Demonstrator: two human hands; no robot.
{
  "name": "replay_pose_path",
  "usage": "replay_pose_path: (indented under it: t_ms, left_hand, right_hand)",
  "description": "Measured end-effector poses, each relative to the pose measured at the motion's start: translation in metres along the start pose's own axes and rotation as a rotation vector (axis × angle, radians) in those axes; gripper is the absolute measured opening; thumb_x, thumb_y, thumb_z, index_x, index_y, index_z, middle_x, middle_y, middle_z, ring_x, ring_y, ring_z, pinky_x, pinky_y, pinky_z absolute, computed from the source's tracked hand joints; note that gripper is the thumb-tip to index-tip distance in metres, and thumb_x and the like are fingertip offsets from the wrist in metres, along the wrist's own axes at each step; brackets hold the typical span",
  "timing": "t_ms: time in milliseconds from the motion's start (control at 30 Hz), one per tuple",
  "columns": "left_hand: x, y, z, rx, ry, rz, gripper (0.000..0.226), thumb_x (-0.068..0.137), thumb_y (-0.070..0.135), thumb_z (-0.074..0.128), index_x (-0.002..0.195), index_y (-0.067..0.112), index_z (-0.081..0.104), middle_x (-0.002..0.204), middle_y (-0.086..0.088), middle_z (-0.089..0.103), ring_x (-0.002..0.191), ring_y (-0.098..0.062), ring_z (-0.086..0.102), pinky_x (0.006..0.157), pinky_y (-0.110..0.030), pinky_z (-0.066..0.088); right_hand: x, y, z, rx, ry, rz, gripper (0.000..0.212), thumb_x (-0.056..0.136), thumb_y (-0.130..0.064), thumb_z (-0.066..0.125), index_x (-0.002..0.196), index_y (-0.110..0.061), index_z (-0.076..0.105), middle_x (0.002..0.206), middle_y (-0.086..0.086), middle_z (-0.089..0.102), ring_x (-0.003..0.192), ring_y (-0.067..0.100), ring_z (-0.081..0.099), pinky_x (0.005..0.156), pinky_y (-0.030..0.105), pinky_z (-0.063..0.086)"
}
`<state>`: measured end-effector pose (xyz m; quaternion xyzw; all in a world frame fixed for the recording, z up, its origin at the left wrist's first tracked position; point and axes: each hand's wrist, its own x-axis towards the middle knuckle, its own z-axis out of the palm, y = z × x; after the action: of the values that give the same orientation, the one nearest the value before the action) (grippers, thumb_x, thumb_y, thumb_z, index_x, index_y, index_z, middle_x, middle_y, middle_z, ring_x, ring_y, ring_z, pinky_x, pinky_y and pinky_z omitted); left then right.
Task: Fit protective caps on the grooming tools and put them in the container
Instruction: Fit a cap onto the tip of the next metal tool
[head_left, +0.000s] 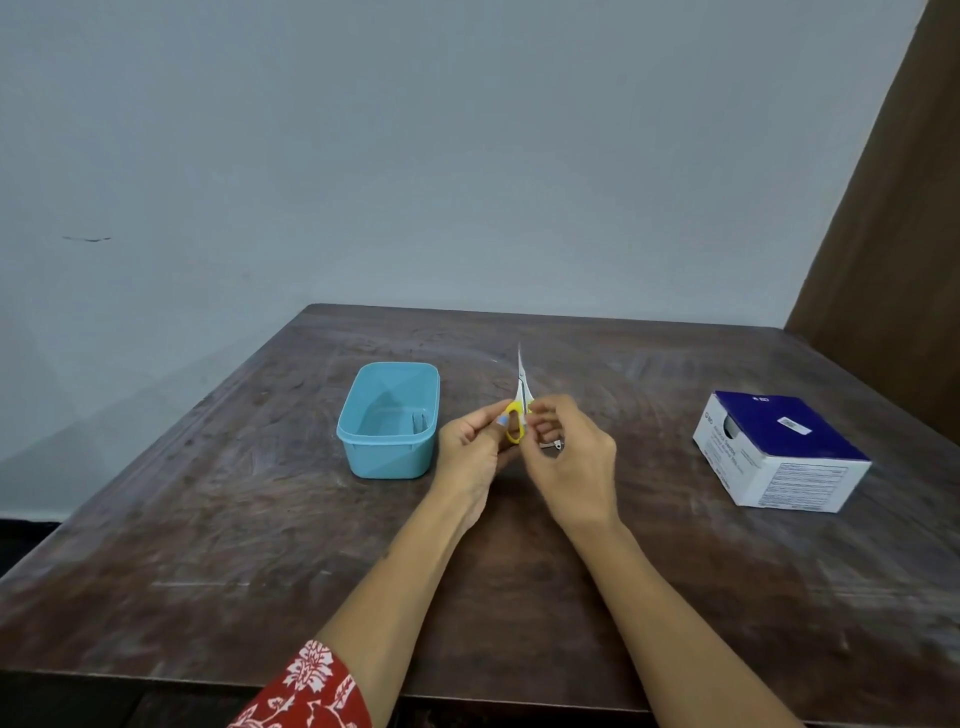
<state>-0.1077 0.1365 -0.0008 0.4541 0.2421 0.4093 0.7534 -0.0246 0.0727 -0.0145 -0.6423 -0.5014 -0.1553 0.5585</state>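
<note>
Both hands meet over the middle of the surface (519, 597) — the left hand (470, 447) pinches the yellow handle loop of the scissors (519, 410), its grip closed on it, blades pointing toward the far edge. The right hand (569, 457) curls its fingers at the same handle; what its grip holds I cannot tell. The tub (387, 452) sits just left of the hands. A box (784, 452) rests near the right edge.
</note>
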Motion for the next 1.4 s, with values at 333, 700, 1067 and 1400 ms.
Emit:
replay_pose_path:
  t_ms: [333,700,1067,1400]
  left_hand:
    - [-0.002,-0.001,0.000,0.041,-0.058,0.024,0.021,0.092,-0.002,0.050,0.105,0.002,0.065,0.092,-0.012,0.070,0.084,-0.017,0.066,0.068,-0.023,0.058]
    - [-0.002,-0.002,-0.001,0.122,-0.046,0.029,0.019,0.091,0.000,0.053,0.102,0.005,0.067,0.095,-0.010,0.071,0.089,-0.017,0.067,0.075,-0.025,0.058]
    - [-0.001,-0.004,-0.001,0.119,-0.032,0.044,0.020,0.091,0.000,0.052,0.102,0.005,0.068,0.095,-0.011,0.071,0.088,-0.017,0.068,0.073,-0.026,0.059]
    - [-0.004,-0.002,0.001,0.141,-0.073,-0.027,0.020,0.091,0.001,0.052,0.105,0.000,0.066,0.097,-0.015,0.070,0.088,-0.019,0.066,0.070,-0.026,0.059]
  right_hand:
    - [0.002,0.001,-0.002,-0.017,0.022,-0.047,0.012,0.077,0.004,0.071,0.087,-0.003,0.073,0.086,0.008,0.066,0.070,0.013,0.062,0.067,0.006,0.045]
    - [0.002,-0.004,-0.007,-0.110,-0.011,-0.123,0.014,0.074,0.005,0.072,0.085,-0.004,0.072,0.081,0.008,0.070,0.074,0.023,0.064,0.068,0.025,0.050]
    - [0.003,-0.002,-0.008,-0.075,0.008,-0.067,0.015,0.074,0.007,0.070,0.085,-0.003,0.072,0.080,0.007,0.069,0.072,0.020,0.063,0.064,0.029,0.052]
    - [0.003,-0.001,-0.005,-0.053,0.070,-0.069,0.023,0.076,0.005,0.070,0.097,-0.004,0.070,0.084,0.008,0.069,0.073,0.017,0.063,0.068,0.022,0.050]
